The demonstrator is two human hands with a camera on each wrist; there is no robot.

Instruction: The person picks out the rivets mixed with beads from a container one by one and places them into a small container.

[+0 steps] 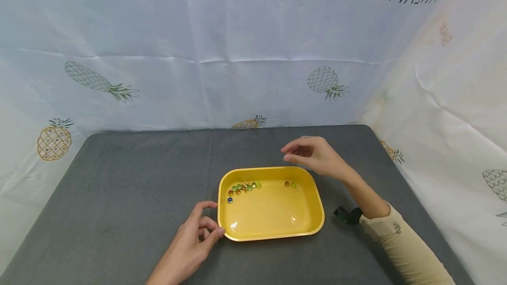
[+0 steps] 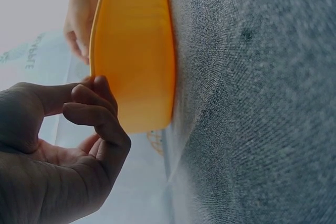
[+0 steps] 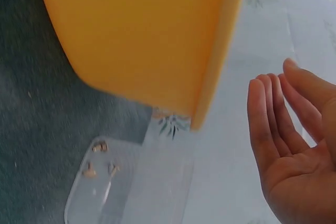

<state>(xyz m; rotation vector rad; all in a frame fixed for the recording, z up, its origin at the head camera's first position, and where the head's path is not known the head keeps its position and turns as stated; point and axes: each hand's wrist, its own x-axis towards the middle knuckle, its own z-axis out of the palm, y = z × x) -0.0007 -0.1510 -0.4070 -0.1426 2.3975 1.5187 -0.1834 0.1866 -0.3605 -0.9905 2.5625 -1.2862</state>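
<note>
A yellow tray (image 1: 273, 228) holds several small glass marbles (image 1: 254, 185), green, amber, red and blue, in a cluster at its back left. Among them lie tiny gold-coloured pieces (image 1: 245, 187). Two more marbles (image 1: 290, 184) sit toward the back right. My left hand (image 1: 196, 239) pinches the tray's left rim, thumb at the front corner, other fingers bent against the outer wall. Above the back right corner hovers my right hand (image 1: 313, 155), fingers gently bent, nothing visible between them. Below it, a clear plastic container (image 3: 105, 192) holds a few brass-coloured pieces (image 3: 100, 146).
Grey cloth (image 1: 138, 197) covers the table. White curtains (image 1: 253, 34) printed with pineapples hang behind and at the sides. A dark object (image 1: 347, 215) lies by my right sleeve cuff (image 1: 376, 223). In the head view the right hand mostly hides the clear container.
</note>
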